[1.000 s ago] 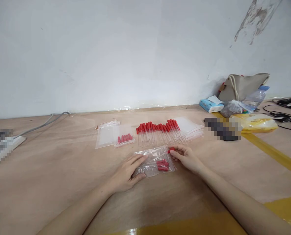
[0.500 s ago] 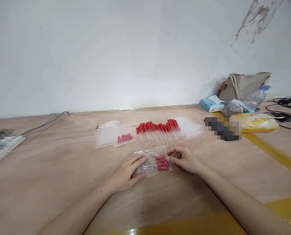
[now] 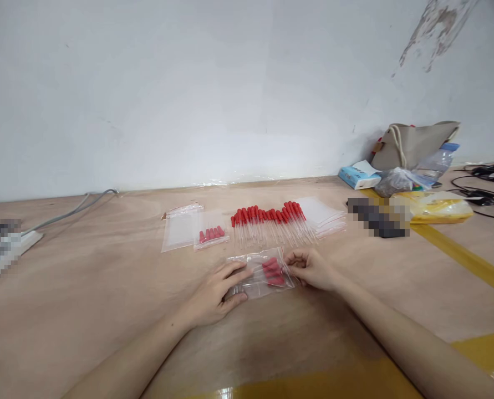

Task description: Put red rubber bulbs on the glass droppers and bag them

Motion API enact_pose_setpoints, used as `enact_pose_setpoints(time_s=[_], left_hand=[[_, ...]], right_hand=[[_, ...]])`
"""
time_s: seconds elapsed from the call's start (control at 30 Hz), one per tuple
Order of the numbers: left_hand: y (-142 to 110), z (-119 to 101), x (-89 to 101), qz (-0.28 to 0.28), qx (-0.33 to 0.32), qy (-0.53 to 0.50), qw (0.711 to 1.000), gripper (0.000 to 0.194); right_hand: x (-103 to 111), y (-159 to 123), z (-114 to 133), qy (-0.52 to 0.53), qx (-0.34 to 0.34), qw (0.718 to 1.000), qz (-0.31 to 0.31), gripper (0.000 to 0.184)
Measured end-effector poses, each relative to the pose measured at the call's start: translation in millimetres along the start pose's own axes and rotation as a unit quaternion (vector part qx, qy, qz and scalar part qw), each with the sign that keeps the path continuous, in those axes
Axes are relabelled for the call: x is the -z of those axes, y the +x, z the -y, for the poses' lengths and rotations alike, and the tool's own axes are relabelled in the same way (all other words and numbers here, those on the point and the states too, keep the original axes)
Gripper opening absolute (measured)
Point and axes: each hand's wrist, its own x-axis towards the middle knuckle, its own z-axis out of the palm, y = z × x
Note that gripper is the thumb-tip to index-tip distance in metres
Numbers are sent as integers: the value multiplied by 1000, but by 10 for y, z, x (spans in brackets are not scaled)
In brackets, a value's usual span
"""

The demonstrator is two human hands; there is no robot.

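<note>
A clear zip-lock bag (image 3: 253, 285) lies flat on the table in front of me, with several red rubber dropper bulbs (image 3: 273, 271) inside near its right end. My left hand (image 3: 219, 291) rests on the bag's left part, fingers spread and thumb apart. At the right edge of the bag, my right hand (image 3: 311, 270) is closed, thumb and forefinger pinching the plastic at its mouth. Just beyond the bag, a row of glass droppers with red bulbs (image 3: 267, 219) lies side by side, tips towards me.
Behind my left hand is a zip-lock bag of red bulbs (image 3: 211, 235), beside flat bags (image 3: 182, 230). More flat bags (image 3: 319, 216) lie right of the droppers. Further right are a blurred dark object (image 3: 377, 219), yellow tissue pack (image 3: 432, 208), blue tissue pack (image 3: 358, 178) and black cables (image 3: 488, 188).
The red bulb in my right hand went into the bag, joining the others. My right fingers then closed on the bag's edge. My left hand has stayed in place.
</note>
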Motion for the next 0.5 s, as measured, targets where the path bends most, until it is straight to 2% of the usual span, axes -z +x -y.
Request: enact_pose_setpoints(time_s=[0.03, 0.1, 0.17, 0.2, 0.27, 0.33, 0.5], left_hand=[[-2, 4, -4, 0, -3, 4, 1000, 41], [-4, 9, -10, -1, -8, 9, 1000, 38], [-5, 8, -11, -5, -12, 10, 1000, 36], [-5, 5, -9, -5, -12, 9, 1000, 35], [-3, -6, 0, -6, -10, 6, 1000, 35], [0, -19, 13, -4, -8, 5, 1000, 35], [4, -25, 18, 0, -10, 13, 1000, 36]], right_hand=[[51, 33, 12, -2, -8, 1000, -11, 26], [164, 142, 54, -40, 7, 995, -89, 26], [256, 303, 113, -138, 50, 972, -185, 19], [282, 396, 145, -204, 63, 955, -208, 15], [284, 585, 206, -320, 41, 919, -226, 13], [235, 755, 250, -381, -1, 896, -228, 15], [109, 1005, 265, -403, -60, 883, -232, 21]])
